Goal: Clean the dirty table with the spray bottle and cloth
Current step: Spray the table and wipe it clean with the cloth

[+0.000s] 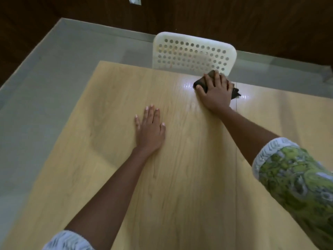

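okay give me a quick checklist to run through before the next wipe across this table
1. Cloth under the wiping hand: ok. The right hand presses the dark cloth onto the table.
2. Bracing hand: ok. The left hand lies flat on the wood, apart from the cloth.
3. Surface wet where wiping: ok. A wet sheen shows beside the cloth.
4. Room at the far edge: not ok. The cloth sits close to the edge, by the white chair.
5. Spray bottle within reach: cannot tell, it is not in view.
6. Remaining dirt: cannot tell, the picture is too blurred.
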